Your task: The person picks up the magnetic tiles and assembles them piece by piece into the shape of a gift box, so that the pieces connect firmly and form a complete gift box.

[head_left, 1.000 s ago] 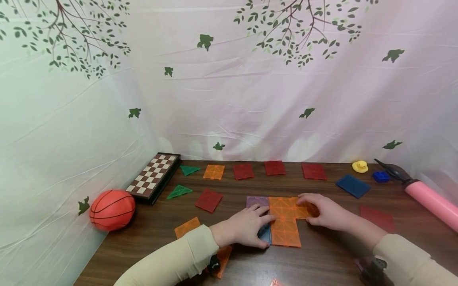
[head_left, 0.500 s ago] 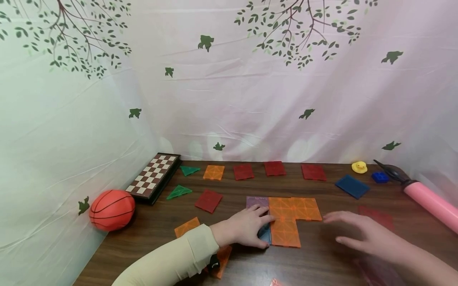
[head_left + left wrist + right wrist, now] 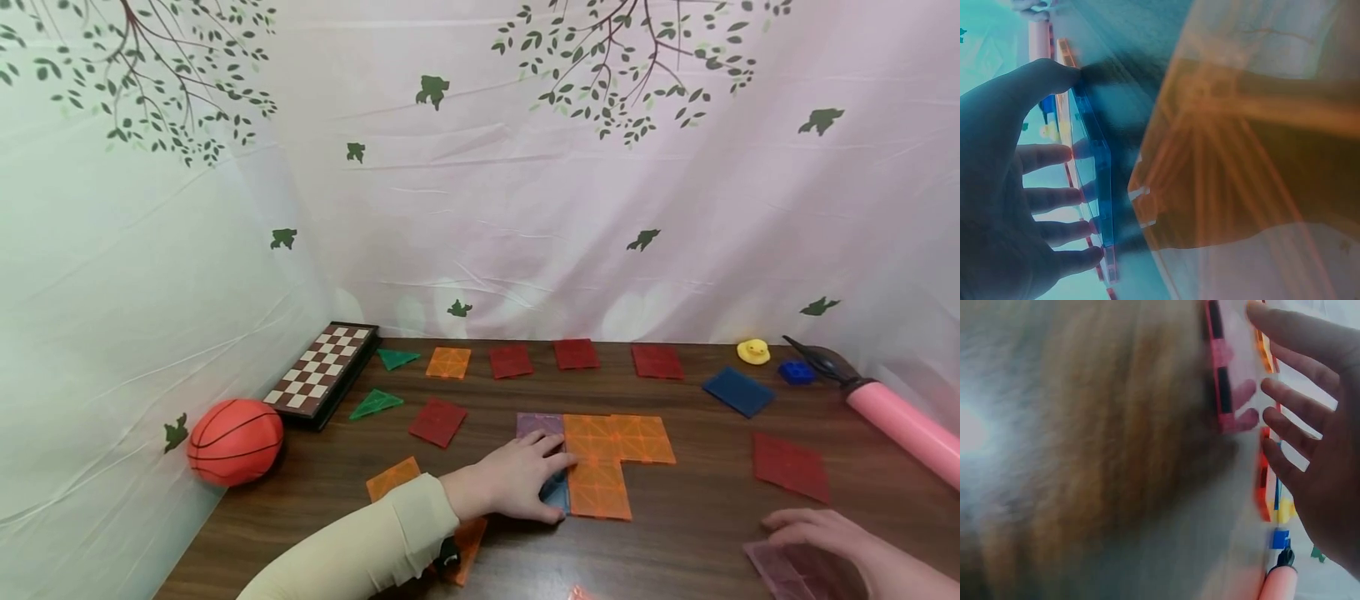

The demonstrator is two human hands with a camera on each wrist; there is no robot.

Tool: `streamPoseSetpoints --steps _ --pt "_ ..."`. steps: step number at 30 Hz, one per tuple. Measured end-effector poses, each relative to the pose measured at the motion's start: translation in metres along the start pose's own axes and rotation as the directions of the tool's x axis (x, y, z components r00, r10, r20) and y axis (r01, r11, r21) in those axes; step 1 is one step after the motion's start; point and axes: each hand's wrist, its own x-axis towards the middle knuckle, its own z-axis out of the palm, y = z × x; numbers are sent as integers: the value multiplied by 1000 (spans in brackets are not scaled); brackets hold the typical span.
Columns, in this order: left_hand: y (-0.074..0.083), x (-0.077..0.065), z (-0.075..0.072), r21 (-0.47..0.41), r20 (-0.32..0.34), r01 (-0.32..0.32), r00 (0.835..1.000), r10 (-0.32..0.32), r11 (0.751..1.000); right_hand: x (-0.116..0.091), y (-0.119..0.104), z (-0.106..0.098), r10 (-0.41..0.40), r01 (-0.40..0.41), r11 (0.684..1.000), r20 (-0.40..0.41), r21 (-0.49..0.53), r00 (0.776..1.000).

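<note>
In the head view, my left hand (image 3: pixel 517 477) lies with fingers spread over a blue square magnetic tile (image 3: pixel 557 495) and a purple tile (image 3: pixel 537 423). Its palm hides much of the blue one. Several orange magnetic tiles (image 3: pixel 597 467) adjoin them on the right, forming an L-shaped patch. My right hand (image 3: pixel 836 537) hovers at a pinkish-purple tile (image 3: pixel 772 567) in the lower right corner. In the right wrist view its fingers (image 3: pixel 1297 403) reach loosely toward that tile's face (image 3: pixel 1238 369), with the thumb extended above.
Red tiles (image 3: pixel 576 352), green triangles (image 3: pixel 377 403) and another orange tile (image 3: pixel 448 362) lie around the wooden table. A chessboard (image 3: pixel 322 367) and small basketball (image 3: pixel 236 442) sit left. At right are a dark blue tile (image 3: pixel 738 391), rubber duck (image 3: pixel 753 351), blue block (image 3: pixel 797 372) and pink pump (image 3: pixel 907 425).
My right hand has let go of the rightmost orange tile and moved right and toward me, to the pinkish-purple tile. My left hand has stayed in place.
</note>
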Motion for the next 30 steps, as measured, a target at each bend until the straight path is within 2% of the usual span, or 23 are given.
streamPoseSetpoints --steps 2,6,7,12,16,18,21,24,28,30 --pt "-1 -1 0 0 -2 1 1000 -1 1000 -5 3 3 8 -9 1000 31 11 999" --pt "-1 -1 0 -8 3 7 1000 -7 1000 -8 2 4 147 -147 989 120 -11 982" --pt "-1 -1 0 -11 6 9 1000 -9 1000 -6 2 4 157 -158 988 137 -3 978" --pt "0 0 0 -18 17 18 1000 -18 1000 14 -8 2 240 -254 966 211 39 947" --pt "0 0 1 -13 15 18 1000 -18 1000 37 -20 8 306 -305 952 213 -37 928" --pt "0 0 0 -13 15 19 1000 -19 1000 50 -26 13 303 -290 952 180 -94 936" --pt "1 0 0 -17 19 21 1000 -21 1000 68 -31 19 257 -243 963 126 -120 958" --pt "1 -1 0 -21 25 25 999 -24 999 83 -33 25 160 -150 978 64 -142 985" --pt "1 -1 -2 -33 28 27 999 -26 999 101 -35 31 107 -101 981 31 -167 994" --pt "1 -1 -2 -36 28 24 999 -23 999 108 -38 33 108 -101 980 28 -174 994"
